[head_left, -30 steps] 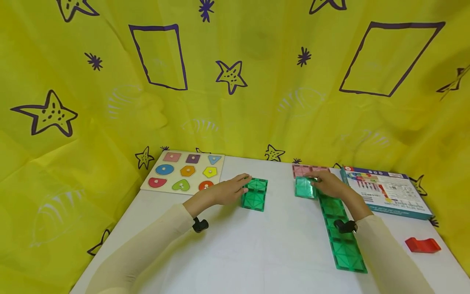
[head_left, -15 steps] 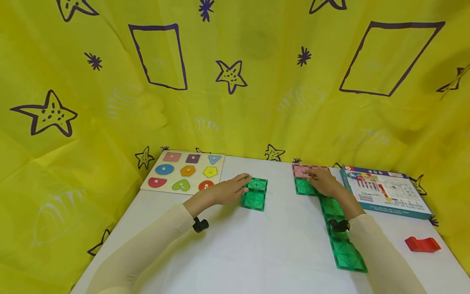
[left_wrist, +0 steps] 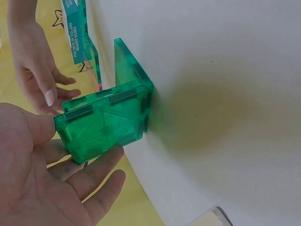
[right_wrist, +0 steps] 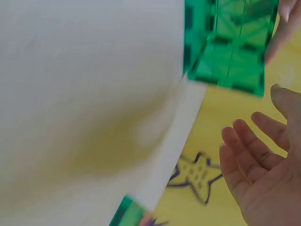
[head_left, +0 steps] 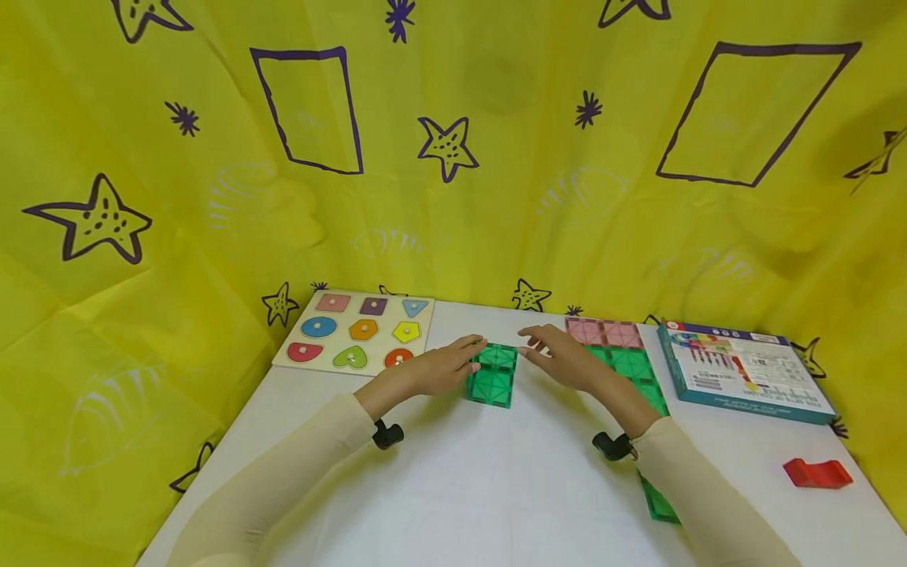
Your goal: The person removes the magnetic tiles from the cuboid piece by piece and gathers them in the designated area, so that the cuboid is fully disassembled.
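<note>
Near the middle back of the white table stands a small structure of clear green magnetic tiles, joined at their edges and upright in the left wrist view. My left hand holds it from the left, the thumb at one edge of a tile and fingers on its other side. Just to the right, my right hand hovers with its fingers loosely bent and nothing in them; the right wrist view shows a gap between it and the tiles. Flat green tiles lie in an L beneath pink tiles, partly hidden by the right arm.
A wooden shape-puzzle board lies at the back left. At the back right is a flat boxed set, with a red curved block in front of it. A yellow patterned sheet hangs behind the table.
My right hand laid a green tile against the pink ones, let go and moved left toward the upright tiles. My left hand has stayed in place.
</note>
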Demonstrator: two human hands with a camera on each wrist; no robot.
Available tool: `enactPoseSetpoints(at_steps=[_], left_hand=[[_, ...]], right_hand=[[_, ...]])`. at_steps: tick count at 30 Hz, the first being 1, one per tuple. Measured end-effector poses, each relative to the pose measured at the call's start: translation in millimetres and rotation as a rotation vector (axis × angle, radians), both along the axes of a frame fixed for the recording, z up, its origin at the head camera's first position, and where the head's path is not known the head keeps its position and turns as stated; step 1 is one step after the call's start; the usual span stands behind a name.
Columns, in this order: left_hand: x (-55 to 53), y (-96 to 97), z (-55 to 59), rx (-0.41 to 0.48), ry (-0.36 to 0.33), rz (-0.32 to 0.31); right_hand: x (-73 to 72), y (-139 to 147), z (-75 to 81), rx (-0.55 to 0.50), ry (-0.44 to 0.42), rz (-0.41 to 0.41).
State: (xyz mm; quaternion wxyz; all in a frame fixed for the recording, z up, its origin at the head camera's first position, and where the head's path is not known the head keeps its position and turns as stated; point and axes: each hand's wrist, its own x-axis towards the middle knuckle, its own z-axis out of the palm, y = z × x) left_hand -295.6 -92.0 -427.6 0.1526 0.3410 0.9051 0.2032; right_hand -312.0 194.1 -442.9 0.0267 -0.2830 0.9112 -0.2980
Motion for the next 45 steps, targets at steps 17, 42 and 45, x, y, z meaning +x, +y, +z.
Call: enactPoseSetpoints(at_steps=[17, 42, 45], left_hand=[[2.7, -2.1, -0.8, 0.067, -0.030, 0.072], [1.5, 1.0, -0.4, 0.049, -0.011, 0.068], [1.8, 1.0, -0.4, 0.041, -0.006, 0.070]], right_hand=[[7.4, -37.5, -7.9, 0.166, 0.265, 0.072], [-2.6, -30.7, -17.9, 0.068, 0.250, 0.006], [-2.6, -29.9, -18.0, 0.053, 0.248, -0.001]])
